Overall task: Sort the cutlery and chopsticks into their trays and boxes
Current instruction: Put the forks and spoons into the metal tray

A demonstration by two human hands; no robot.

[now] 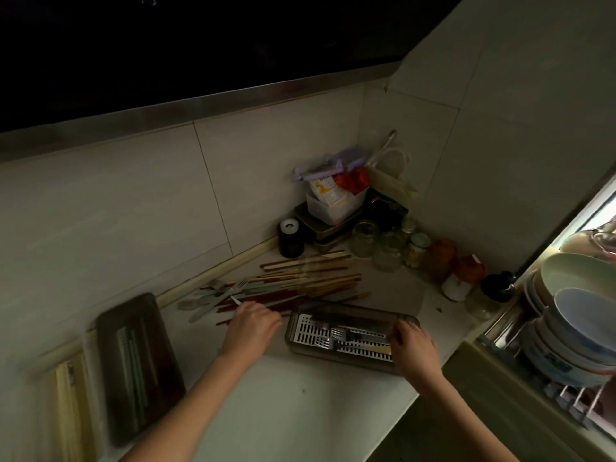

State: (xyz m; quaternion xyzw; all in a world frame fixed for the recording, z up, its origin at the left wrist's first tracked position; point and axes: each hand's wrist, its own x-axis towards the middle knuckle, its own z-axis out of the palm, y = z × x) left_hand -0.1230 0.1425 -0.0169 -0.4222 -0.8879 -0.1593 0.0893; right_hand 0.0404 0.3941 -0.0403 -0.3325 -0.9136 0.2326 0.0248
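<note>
The sorting looks partly done: the slotted tray (346, 338) between the hands already holds forks, and the dark box (140, 365) left of them some chopsticks. The left hand (253, 325) pinches a fork (238, 290) from the loose pile (300, 285) just beyond; the right hand (411, 348) grips the tray's end. Jars (386, 251) crowd the surface (300, 411) beyond the pile.

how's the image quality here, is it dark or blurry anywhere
Head view: dim overall, top nearly black; the only bright patch is by the stacked bowls at right; the chopstick pile and left hand show motion blur; wide-angle bending curves the counter edges.
</note>
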